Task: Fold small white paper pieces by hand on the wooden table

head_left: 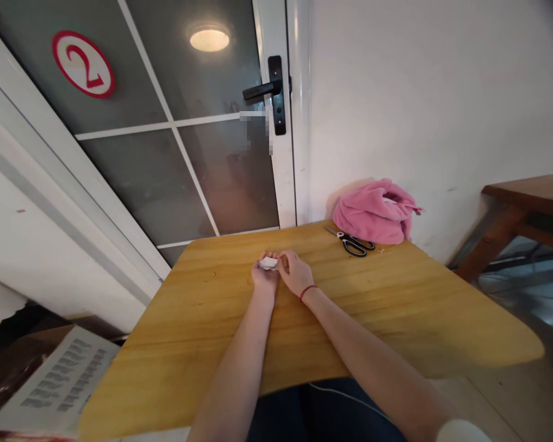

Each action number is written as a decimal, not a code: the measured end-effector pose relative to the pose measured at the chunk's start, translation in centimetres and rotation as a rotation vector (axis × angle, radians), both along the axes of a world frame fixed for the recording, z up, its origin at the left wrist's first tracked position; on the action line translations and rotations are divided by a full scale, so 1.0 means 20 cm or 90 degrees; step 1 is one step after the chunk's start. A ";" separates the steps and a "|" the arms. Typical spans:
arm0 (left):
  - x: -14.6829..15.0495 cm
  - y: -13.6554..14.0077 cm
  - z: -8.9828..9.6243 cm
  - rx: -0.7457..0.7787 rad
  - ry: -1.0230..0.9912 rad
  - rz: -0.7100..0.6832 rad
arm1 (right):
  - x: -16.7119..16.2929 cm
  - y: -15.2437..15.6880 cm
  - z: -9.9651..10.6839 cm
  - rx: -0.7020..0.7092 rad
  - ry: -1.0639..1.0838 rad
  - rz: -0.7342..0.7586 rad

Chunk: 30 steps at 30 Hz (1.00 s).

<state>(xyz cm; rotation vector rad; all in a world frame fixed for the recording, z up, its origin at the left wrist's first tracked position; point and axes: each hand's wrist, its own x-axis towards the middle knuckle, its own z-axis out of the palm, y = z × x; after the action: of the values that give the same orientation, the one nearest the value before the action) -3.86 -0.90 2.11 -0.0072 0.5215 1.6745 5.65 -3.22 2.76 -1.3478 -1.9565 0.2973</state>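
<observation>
My left hand (264, 279), palm up and cupped above the table (179, 344), holds a small white wad (268, 263), probably paper. My right hand (297, 272) curls at its right edge; whether it pinches, I can't tell. The wad looks light, soft, easily torn, best held by its edges. On my feed, its long axis runs roughly left to right.

Smooth, grained wood is seen on the surface (166, 368), matt plush on the cloth bundle (368, 212), metal and plastic on the scissors (346, 237), a papery finish on the white wad (268, 263).
</observation>
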 end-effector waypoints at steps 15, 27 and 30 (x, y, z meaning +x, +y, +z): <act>-0.04 0.03 -0.03 0.016 0.055 0.031 | 0.00 0.00 -0.01 -0.106 -0.097 0.041; 0.02 0.02 -0.03 0.078 0.037 -0.059 | -0.01 0.02 -0.03 -0.118 -0.123 0.015; 0.02 0.01 -0.01 0.053 0.036 -0.064 | -0.01 0.02 -0.03 -0.134 -0.103 0.011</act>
<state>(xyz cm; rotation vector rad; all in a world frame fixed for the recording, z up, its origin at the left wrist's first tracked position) -3.39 -0.67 1.86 0.1264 0.4862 1.6006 5.50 -2.86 2.23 -1.5302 -2.1192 0.4250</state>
